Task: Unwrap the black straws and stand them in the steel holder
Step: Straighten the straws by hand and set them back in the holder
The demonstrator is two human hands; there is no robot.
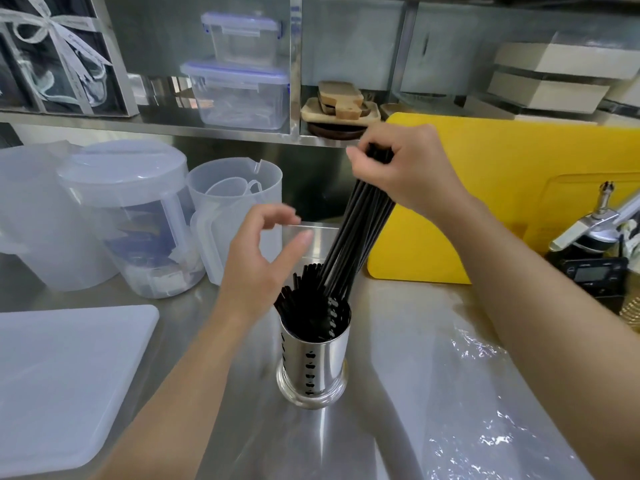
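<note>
On steel counter [381,323]: perforated steel holder [313,362] upright, short black straws inside. Right hand [405,168] grips top of long black straw bundle [360,230], tilted, lower ends in holder. Left hand [259,258] beside holder, fingers loosely spread, holding nothing. Clear wrap [485,393] on counter at right.

Two bare arms in view here. The left forearm [180,393] and the right forearm [540,289] both show uncovered skin right out to the edge of view. The left hand [256,265] and the right hand [408,168] are bare as well, with slim fingers. The nails are short and plain where they show, clearest on the left thumb and fingertips.
</note>
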